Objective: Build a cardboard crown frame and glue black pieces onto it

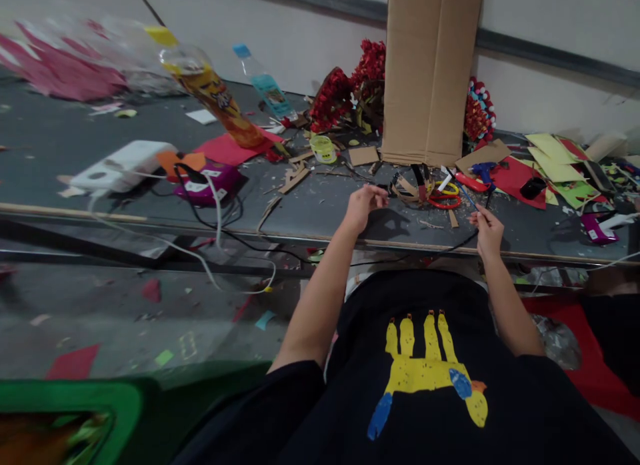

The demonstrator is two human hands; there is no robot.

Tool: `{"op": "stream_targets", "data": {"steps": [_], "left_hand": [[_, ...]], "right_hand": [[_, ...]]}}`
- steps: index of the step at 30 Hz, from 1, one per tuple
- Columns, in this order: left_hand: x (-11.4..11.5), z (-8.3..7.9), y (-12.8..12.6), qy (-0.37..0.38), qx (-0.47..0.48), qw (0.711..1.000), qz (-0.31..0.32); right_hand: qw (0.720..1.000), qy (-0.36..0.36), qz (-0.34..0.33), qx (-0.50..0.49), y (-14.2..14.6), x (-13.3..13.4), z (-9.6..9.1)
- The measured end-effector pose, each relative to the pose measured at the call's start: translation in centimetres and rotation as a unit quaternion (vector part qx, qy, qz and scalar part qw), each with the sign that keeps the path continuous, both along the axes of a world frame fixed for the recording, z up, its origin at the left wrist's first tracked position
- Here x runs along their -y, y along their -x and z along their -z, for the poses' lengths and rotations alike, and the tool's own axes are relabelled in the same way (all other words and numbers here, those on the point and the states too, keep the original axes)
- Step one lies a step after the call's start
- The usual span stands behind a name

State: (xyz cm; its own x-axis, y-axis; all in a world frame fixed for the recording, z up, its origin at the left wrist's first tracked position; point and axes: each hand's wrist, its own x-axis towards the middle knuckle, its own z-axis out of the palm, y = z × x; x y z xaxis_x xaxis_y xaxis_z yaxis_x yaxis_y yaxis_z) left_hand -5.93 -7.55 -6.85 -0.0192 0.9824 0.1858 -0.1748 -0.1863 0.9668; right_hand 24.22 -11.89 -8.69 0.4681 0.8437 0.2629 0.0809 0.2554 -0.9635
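Slim blue stick [467, 195] is pinched by fingers of the right hand [488, 230] near the worktop's [310, 213] front edge; whether the left hand [365, 203] grips anything, I can't tell. Cardboard scraps [295, 180] suggest work midway, remainder unclear.

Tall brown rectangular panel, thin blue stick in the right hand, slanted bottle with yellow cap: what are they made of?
Tall brown rectangular panel: likely cardboard, matte; brown papery face with a lengthwise crease.
Thin blue stick in the right hand: painted wood or plastic, perhaps; too small to tell.
Slanted bottle with yellow cap: probably clear plastic, glossy; see-through upper part.
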Motion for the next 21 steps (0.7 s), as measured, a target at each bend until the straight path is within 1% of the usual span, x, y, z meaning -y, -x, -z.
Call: {"op": "stream_targets", "data": {"steps": [4, 7, 10, 12, 15, 19, 21], "left_hand": [[0.3, -0.9, 0.7, 0.053, 0.021, 0.998, -0.035], [0.6, -1.6, 1.0, 0.054, 0.030, 0.997, -0.050], [0.6, -1.9, 1.1, 0.065, 0.043, 0.996, -0.049], [0.5, -1.7, 1.0, 0.078, 0.055, 0.994, -0.051], [0.1, -0.9, 0.6, 0.100, 0.065, 0.991, -0.066], [-0.3, 0.3, -0.2, 0.095, 0.011, 0.994, -0.059], [-0.2, 0.6, -0.5, 0.084, -0.024, 0.995, -0.052]], "right_hand": [[1.000, 0.008, 0.001, 0.001, -0.1, -0.1, 0.2], [1.000, 0.012, -0.001, 0.009, -0.2, -0.1, 0.3], [1.000, 0.009, -0.004, 0.003, -0.1, 0.0, 0.2], [1.000, 0.009, -0.007, 0.000, 0.0, 0.1, 0.1], [1.000, 0.016, -0.008, 0.001, 0.0, 0.2, 0.0], [1.000, 0.014, -0.009, -0.005, 0.0, 0.1, 0.2], [1.000, 0.016, -0.012, 0.002, -0.1, 0.1, 0.3]]}}
